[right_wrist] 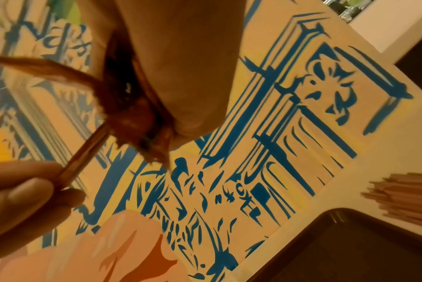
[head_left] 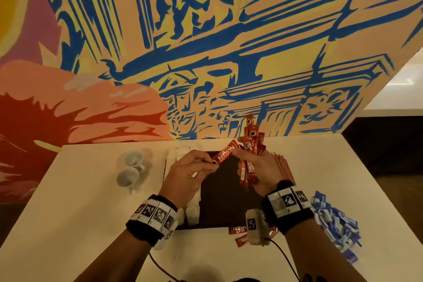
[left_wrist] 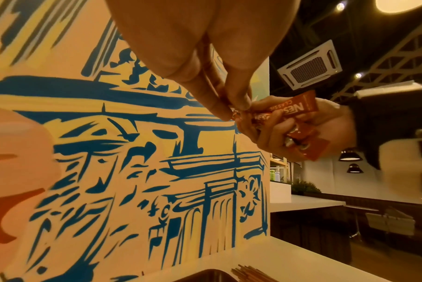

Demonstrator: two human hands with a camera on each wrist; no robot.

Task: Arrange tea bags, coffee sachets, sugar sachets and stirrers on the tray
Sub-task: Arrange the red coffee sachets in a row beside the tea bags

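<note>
Red sachet: we see the left hand (head_left: 185, 173) pinching one coffee sachet (head_left: 224, 155) by its end, above the tray (head_left: 219, 208).
Right hand (head_left: 256, 167): clamped round a coffee sachet bundle (head_left: 250, 142).
Tabletop (head_left: 68, 213) right edge: blue sugar sachets (head_left: 336, 224); stirrers (head_left: 283, 167) beside the tray.

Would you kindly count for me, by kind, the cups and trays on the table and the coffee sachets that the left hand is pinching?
White cups: 2
Dark tray: 1
Red coffee sachet pinched by the left hand: 1
Total: 4
</note>
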